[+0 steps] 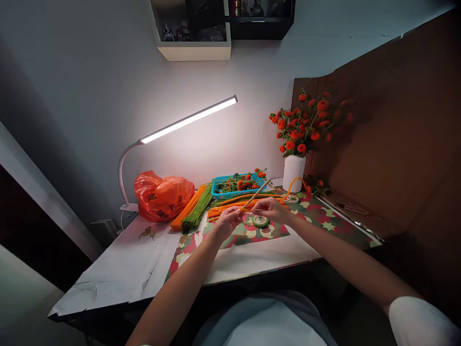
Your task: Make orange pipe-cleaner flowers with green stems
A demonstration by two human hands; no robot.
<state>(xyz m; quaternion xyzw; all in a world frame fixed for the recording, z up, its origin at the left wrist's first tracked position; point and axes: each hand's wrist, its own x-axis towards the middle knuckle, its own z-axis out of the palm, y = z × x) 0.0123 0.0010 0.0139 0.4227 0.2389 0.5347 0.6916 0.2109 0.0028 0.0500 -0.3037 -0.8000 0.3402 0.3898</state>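
Observation:
My left hand [229,221] is closed in a pinch on the lower end of a thin wooden stick [258,192], which slants up to the right. Orange pipe cleaner [246,209] shows at that end, between both hands. My right hand [271,210] pinches this pipe cleaner, and its fingertips are partly hidden. A long orange strand [296,179] arcs up behind the right hand. Just below the hands lies a roll of green tape [260,221]. Behind them, loose orange pipe cleaners [219,210] are spread on the camouflage-patterned mat [248,235].
A blue basket [215,189] holds red-orange flowers with green stems. Left of it lie orange [187,207] and green bundles [199,206], a red plastic bag [163,197] and a lit desk lamp [189,120]. A white vase [293,174] of flowers stands back right, by a brown cardboard panel [389,120].

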